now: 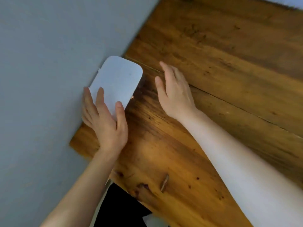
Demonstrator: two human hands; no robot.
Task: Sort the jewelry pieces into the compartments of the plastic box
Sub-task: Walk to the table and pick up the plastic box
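A white plastic box (pixel 118 79) with rounded corners and a shut lid lies at the left edge of the wooden table (pixel 213 71), against the grey wall. My left hand (pixel 105 122) grips its near end, fingers on the lid and thumb on the right side. My right hand (pixel 173 92) hovers just right of the box, fingers spread, holding nothing. A tiny shiny speck (pixel 132 97) shows at the box's right edge; I cannot tell what it is. No jewelry pieces are in view, and the compartments are hidden under the lid.
The grey wall (pixel 49 79) runs along the table's left side. The table's near edge (pixel 131 194) has dark knots and a black gap below it. Bare wood stretches to the right and far side.
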